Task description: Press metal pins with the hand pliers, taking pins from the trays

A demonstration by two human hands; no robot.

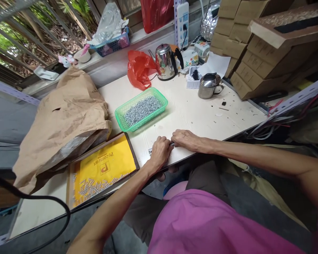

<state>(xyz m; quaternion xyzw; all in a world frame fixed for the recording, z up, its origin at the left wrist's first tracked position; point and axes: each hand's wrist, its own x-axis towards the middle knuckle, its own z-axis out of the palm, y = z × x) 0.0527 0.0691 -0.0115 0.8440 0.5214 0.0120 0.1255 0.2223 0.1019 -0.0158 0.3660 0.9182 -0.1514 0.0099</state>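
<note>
Black cable [29, 197] snakes across the near left corner, and right beside it a crumpled brown kraft paper bag [66, 120] slumps over the left end of the desk [201, 113], its lower edge lying against a wooden-framed tray [106, 165]. That tray is lined with a yellow printed sheet, with a drift of silver screws [95, 187] along its near side. Up on the windowsill sits a blue plastic basket [112, 44] stuffed with clear plastic. Moving in, a green mesh basket [141, 109] holds a heap of silver screws, well clear of the tray and just up the desk from the action. And here's the action: the left hand [161, 153] rests at the desk's near edge, fingers curled over, right up against the right hand [185, 139], also curled and palm down. Between their fingertips sits a tiny metal piece [172, 144], too small to make out, and just which hand has hold of it can't be told from here. Further right, a red plastic bag [139, 69] slouches beside a stainless electric kettle [165, 61], then a steel jug [209, 85], and finally stacked cardboard boxes [265, 53] crowd the far right above a tangle of wires [278, 123].
</note>
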